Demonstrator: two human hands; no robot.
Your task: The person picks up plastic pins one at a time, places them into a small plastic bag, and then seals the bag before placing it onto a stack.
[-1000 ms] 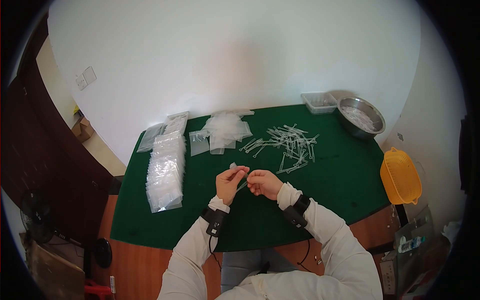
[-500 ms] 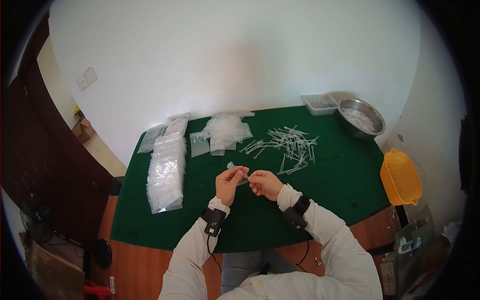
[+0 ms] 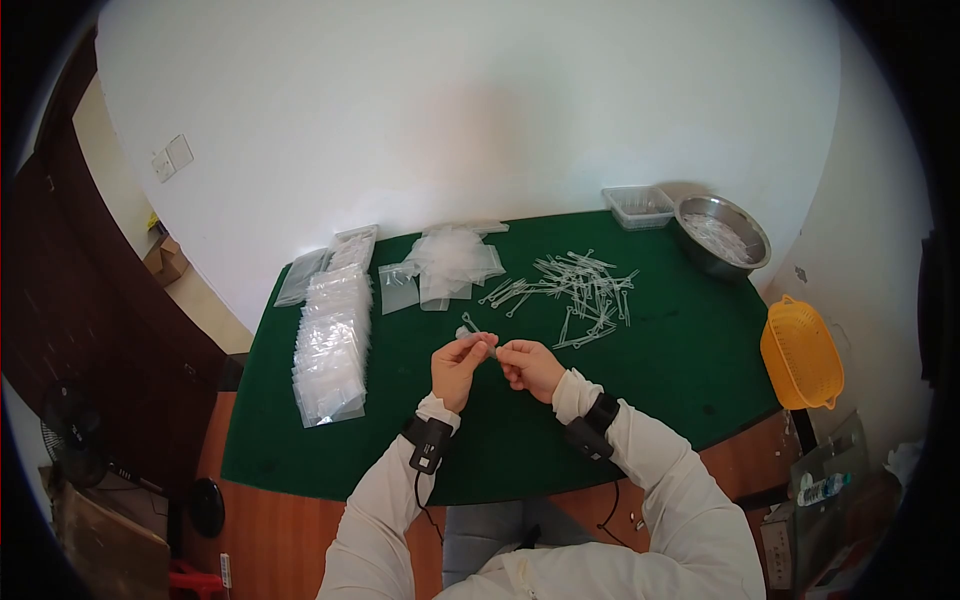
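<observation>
My left hand [image 3: 458, 370] is closed in a pinch on a small clear plastic bag [image 3: 462, 332], whose crumpled end pokes out above the fingers. Beside that end, a thin clear plastic stick with a looped tip [image 3: 469, 321] sticks up; how far it lies inside the bag is hidden. Close on the right, the fingers of my right hand [image 3: 532, 368] pinch the near part of the bag, mostly covered by the fingertips. Beyond my hands lies a loose heap of similar looped sticks [image 3: 585, 290]. Flat clear bags [image 3: 450, 265] are piled at the back.
Overlapping filled bags [image 3: 332, 345] form a long row on the left of the green table [image 3: 400, 460]. A clear plastic tray [image 3: 640, 208] and a steel bowl [image 3: 722, 235] holding clear pieces stand at the back right. A yellow basket [image 3: 800, 355] is at the right edge.
The looped tip of the stick now shows above my left fingers. The clear material seen below and between my hands is now mostly out of sight. Both hands stay nearly in place.
</observation>
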